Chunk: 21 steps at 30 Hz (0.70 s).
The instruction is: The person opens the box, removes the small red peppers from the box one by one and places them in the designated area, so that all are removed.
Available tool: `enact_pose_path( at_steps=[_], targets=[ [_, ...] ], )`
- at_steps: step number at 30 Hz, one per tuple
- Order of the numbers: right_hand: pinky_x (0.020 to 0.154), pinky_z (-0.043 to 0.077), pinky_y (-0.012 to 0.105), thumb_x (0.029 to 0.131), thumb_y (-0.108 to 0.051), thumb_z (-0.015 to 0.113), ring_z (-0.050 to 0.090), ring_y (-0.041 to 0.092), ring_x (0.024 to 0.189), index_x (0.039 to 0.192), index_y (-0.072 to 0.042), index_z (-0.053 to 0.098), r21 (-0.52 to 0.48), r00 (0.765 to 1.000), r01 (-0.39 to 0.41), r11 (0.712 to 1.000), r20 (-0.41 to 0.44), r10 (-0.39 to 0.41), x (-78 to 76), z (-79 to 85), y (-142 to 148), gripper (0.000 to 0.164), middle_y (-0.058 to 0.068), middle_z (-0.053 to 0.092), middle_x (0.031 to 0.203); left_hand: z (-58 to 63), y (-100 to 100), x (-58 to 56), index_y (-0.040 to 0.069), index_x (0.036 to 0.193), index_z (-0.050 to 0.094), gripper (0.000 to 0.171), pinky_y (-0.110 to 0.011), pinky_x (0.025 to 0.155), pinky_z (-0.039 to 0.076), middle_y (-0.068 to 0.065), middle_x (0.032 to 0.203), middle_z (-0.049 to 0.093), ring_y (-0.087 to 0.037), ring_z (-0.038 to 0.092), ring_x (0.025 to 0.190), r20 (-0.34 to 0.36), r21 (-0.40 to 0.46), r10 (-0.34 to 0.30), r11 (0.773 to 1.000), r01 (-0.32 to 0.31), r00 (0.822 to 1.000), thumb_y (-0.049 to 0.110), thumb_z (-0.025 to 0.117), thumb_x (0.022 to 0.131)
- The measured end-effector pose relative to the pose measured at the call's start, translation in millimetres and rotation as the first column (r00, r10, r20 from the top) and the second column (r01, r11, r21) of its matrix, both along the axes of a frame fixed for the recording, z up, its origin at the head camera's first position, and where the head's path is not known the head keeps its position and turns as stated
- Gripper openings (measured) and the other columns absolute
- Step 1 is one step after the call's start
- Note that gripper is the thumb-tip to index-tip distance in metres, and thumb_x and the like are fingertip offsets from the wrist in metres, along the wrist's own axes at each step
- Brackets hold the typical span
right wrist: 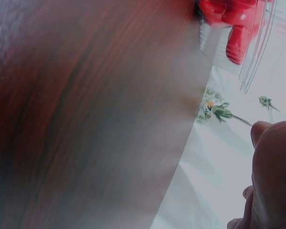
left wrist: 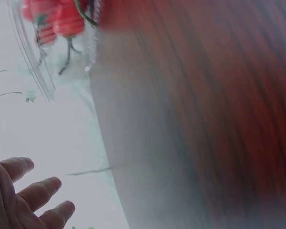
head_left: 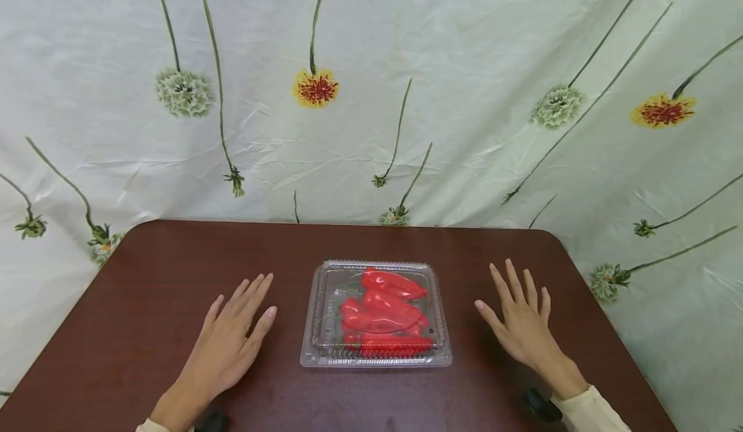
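Observation:
A clear plastic clamshell box [head_left: 325, 354] lies with its lid down on the dark wooden table. Through the plastic show several red peppers [head_left: 386, 316], some with green stems [left wrist: 66, 57] seen in the left wrist view. To the left of the box is my left hand [head_left: 223, 348], palm down, its fingers straight and pointing away from me. My right hand [head_left: 522, 329] is on the other side with its fingers spread. Both hands stand apart from the box and hold nothing.
The brown table [head_left: 232, 251] has rounded far corners. Behind it hangs a white cloth [head_left: 453, 51] printed with flowers and stems, also falling along the right side. A dark wrist strap piece [head_left: 541, 406] shows below my right wrist.

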State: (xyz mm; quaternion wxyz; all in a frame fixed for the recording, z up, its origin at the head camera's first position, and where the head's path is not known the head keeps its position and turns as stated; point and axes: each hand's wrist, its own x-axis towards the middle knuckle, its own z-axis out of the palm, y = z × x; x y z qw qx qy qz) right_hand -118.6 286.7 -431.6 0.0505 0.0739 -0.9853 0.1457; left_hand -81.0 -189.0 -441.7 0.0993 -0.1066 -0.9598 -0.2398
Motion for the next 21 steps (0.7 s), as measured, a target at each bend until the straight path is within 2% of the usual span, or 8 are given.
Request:
enact_pose_path(
  at_steps=[6, 12, 15, 17, 21],
  targets=[
    [0.109, 0.000, 0.073, 0.101, -0.050, 0.050, 0.003, 0.049, 0.151, 0.163, -0.025, 0.011, -0.027, 0.999, -0.039, 0.999, -0.017, 0.039, 5.5, 0.5, -6.8, 0.077, 0.014, 0.005, 0.169, -0.3, 8.3, 3.8, 0.026, 0.160, 0.028, 0.056, -0.066, 0.111, 0.019, -0.016, 0.156, 0.043, -0.042, 0.037, 0.143, 0.037, 0.130, -0.028, 0.991, 0.023, 0.999, 0.038, 0.043, 0.107],
    [0.109, -0.001, 0.073, 0.101, -0.048, 0.053, 0.003, 0.047, 0.151, 0.162, -0.027, 0.014, -0.084, 0.996, -0.091, 0.992, 0.003, 0.092, 11.7, -5.5, -15.3, 0.076, 0.012, 0.007, 0.169, -0.4, 16.7, 10.0, 0.023, 0.157, 0.035, 0.055, -0.062, 0.100, 0.038, -0.011, 0.147, 0.054, -0.038, 0.048, 0.133, 0.071, 0.266, -0.038, 0.964, 0.018, 0.997, 0.038, 0.048, 0.106],
    [0.110, 0.001, 0.073, 0.100, -0.047, 0.054, 0.005, 0.045, 0.152, 0.162, -0.023, 0.020, -0.098, 0.994, -0.110, 0.989, -0.001, 0.111, 13.0, -7.6, -19.1, 0.074, 0.013, 0.009, 0.169, -1.2, 21.7, 11.2, 0.020, 0.155, 0.039, 0.053, -0.054, 0.095, 0.047, -0.008, 0.139, 0.060, -0.030, 0.056, 0.124, 0.079, 0.307, -0.051, 0.952, 0.024, 0.996, 0.036, 0.050, 0.105],
    [0.110, 0.003, 0.072, 0.100, -0.046, 0.055, 0.008, 0.044, 0.151, 0.160, -0.018, 0.026, -0.100, 0.992, -0.123, 0.987, -0.016, 0.122, 13.8, -8.5, -21.1, 0.072, 0.015, 0.012, 0.168, -1.6, 25.4, 11.4, 0.016, 0.152, 0.043, 0.052, -0.044, 0.090, 0.051, -0.006, 0.134, 0.063, -0.024, 0.061, 0.116, 0.076, 0.343, -0.071, 0.938, 0.041, 0.995, 0.032, 0.054, 0.104],
    [0.109, 0.010, 0.072, 0.100, -0.038, 0.058, 0.017, 0.046, 0.148, 0.151, -0.008, 0.044, -0.148, 0.985, -0.171, 0.974, -0.063, 0.163, 16.1, -10.2, -25.4, 0.061, 0.020, 0.023, 0.164, -2.1, 33.6, 13.0, 0.013, 0.147, 0.050, 0.049, -0.028, 0.079, 0.053, -0.003, 0.126, 0.067, -0.014, 0.066, 0.102, 0.119, 0.442, -0.120, 0.895, 0.056, 0.986, 0.026, 0.060, 0.101]
  ],
)
